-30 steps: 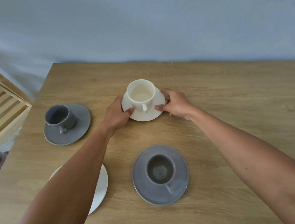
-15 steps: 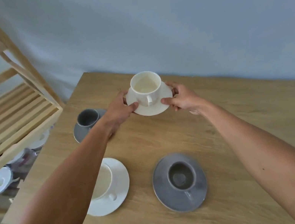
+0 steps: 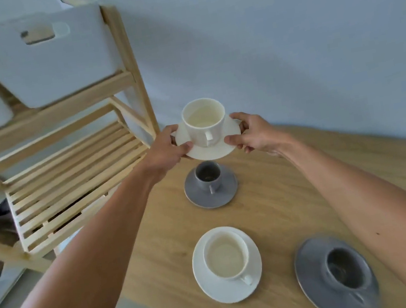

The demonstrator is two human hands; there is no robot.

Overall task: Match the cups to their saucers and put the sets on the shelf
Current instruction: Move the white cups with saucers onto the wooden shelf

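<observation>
Lifted cream set [image 3: 209, 139] nears shelf [image 3: 72, 181]; grey set [image 3: 210, 186] below.

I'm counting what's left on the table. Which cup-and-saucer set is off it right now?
The white set held up between the left hand and right hand; another white set and two grey sets remain on the table.

White cup [image 3: 204, 121] and saucer [image 3: 209, 150] lifted off table [image 3: 270, 196], nearer shelf [image 3: 71, 176].

Both hands [image 3: 166, 150] hold white saucer [image 3: 209, 150] with cup [image 3: 204, 122]
</observation>
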